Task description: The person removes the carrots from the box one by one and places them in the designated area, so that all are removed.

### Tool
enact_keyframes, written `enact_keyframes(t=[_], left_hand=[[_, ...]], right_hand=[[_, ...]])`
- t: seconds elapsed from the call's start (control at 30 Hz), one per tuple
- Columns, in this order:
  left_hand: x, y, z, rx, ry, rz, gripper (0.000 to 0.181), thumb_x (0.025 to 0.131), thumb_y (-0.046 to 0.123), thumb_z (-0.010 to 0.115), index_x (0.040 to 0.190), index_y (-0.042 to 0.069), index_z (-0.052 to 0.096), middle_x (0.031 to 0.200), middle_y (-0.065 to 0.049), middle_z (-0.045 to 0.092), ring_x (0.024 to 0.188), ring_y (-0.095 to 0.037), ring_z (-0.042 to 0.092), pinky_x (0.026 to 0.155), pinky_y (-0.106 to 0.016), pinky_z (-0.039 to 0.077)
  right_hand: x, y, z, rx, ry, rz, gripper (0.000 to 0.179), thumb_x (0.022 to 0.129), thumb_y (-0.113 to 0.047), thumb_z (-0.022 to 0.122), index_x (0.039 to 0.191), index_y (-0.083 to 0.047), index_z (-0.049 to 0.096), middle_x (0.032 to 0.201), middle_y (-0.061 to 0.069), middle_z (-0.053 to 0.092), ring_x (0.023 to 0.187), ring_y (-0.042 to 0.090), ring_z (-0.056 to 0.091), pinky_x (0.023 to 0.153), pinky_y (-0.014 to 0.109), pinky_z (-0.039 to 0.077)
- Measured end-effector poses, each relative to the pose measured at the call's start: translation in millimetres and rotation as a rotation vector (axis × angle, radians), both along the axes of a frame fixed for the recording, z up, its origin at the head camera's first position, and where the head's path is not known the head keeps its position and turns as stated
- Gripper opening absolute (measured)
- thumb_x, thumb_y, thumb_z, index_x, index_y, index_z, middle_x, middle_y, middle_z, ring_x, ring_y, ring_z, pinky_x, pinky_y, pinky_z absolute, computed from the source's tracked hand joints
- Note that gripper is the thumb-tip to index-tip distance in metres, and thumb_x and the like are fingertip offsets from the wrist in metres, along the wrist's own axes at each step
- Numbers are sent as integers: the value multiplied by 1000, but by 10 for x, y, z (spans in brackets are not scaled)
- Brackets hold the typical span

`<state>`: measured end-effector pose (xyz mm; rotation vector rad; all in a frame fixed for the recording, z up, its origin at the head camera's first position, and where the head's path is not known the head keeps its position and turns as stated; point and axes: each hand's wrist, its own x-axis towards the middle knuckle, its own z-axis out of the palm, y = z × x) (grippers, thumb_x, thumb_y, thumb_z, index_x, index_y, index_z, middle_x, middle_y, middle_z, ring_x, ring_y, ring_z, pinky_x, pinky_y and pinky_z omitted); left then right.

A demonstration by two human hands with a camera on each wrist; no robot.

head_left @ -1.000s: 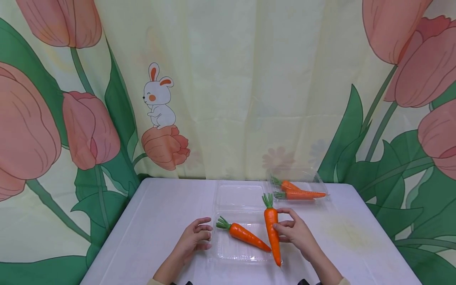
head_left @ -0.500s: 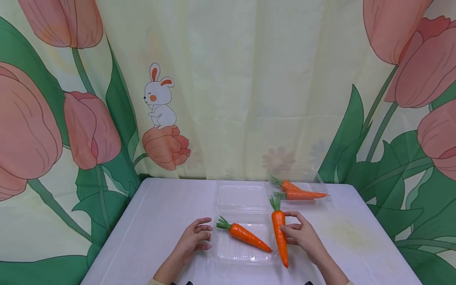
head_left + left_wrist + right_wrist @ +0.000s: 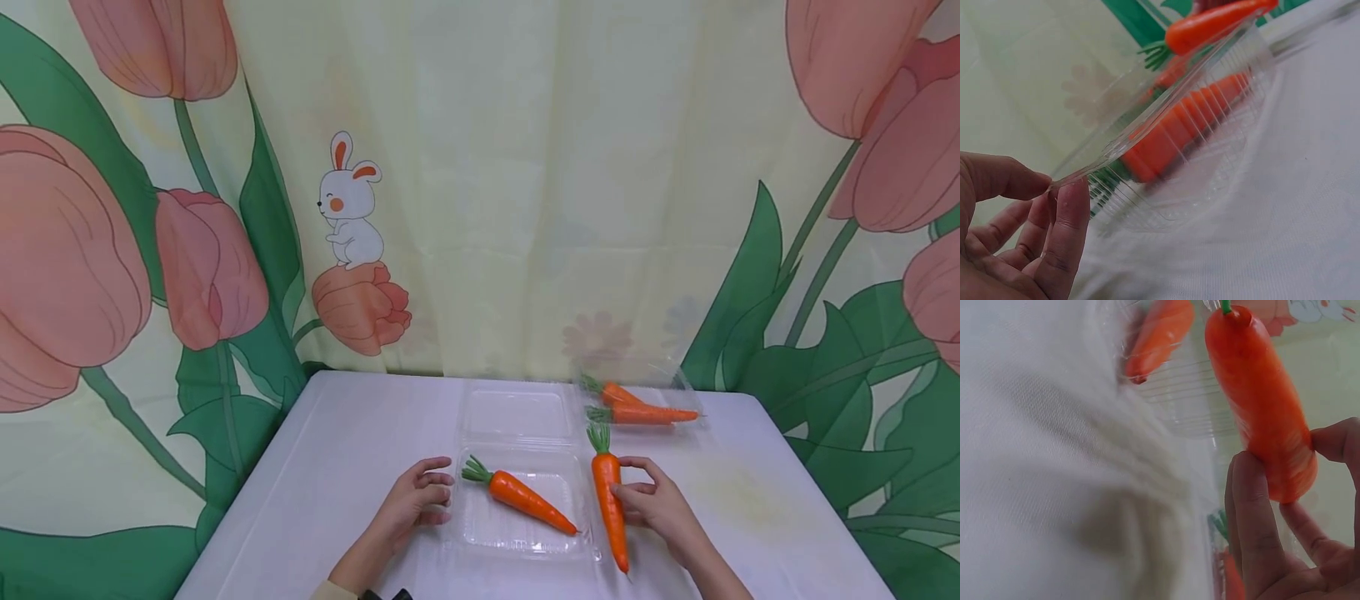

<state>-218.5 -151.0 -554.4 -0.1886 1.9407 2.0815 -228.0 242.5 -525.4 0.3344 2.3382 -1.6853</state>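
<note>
In the head view, an orange carrot (image 3: pixel 532 502) with a short green top lies slantwise in a clear plastic clamshell box (image 3: pixel 487 535), its lid (image 3: pixel 517 414) folded back flat behind it. At the box's left side is my left hand (image 3: pixel 411 504); the left wrist view has its thumb and forefinger pinching the rim (image 3: pixel 1079 177). My right hand (image 3: pixel 662 507) grips a second carrot (image 3: pixel 609 510) between thumb and fingers, just right of the box. That carrot's green top points away from me. In the right wrist view the held carrot (image 3: pixel 1266 406) fills the grasp.
Behind my right hand, another clear box (image 3: pixel 675 382) holds two carrots (image 3: pixel 648 414) near the table's far edge. The white-covered table (image 3: pixel 322 467) reaches back to a curtain (image 3: pixel 480 208) printed with tulips and a rabbit.
My right hand has carried its carrot rightward, from over the box's right edge to beside it. My left hand stays at the box's left edge. The head view has shifted slightly.
</note>
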Motion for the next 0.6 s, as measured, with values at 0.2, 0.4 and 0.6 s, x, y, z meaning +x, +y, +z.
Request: enact_keyframes(t=[0.2, 0.4, 0.6], left_hand=[[5, 8, 1, -4, 3, -1, 59, 91, 6, 69, 146, 4, 48, 114, -10, 67, 84, -17, 66, 69, -32, 62], [-6, 0, -11, 2, 2, 6, 58, 91, 5, 69, 146, 4, 49, 116, -11, 67, 84, -17, 66, 69, -31, 62], [-8, 0, -10, 10, 8, 6, 59, 91, 5, 69, 146, 3, 48, 116, -11, 67, 85, -17, 65, 69, -31, 62]], right_hand=[[9, 66, -67, -4, -11, -12, 63, 94, -27, 75, 144, -5, 43, 98, 11, 75, 81, 26, 73, 76, 40, 63], [-16, 107, -124, 0, -11, -10, 63, 94, -26, 76, 144, -4, 43, 96, 10, 74, 78, 26, 73, 73, 40, 63], [-47, 135, -186, 39, -6, -11, 62, 92, -22, 77, 142, -3, 45, 93, 11, 72, 73, 25, 72, 70, 39, 63]])
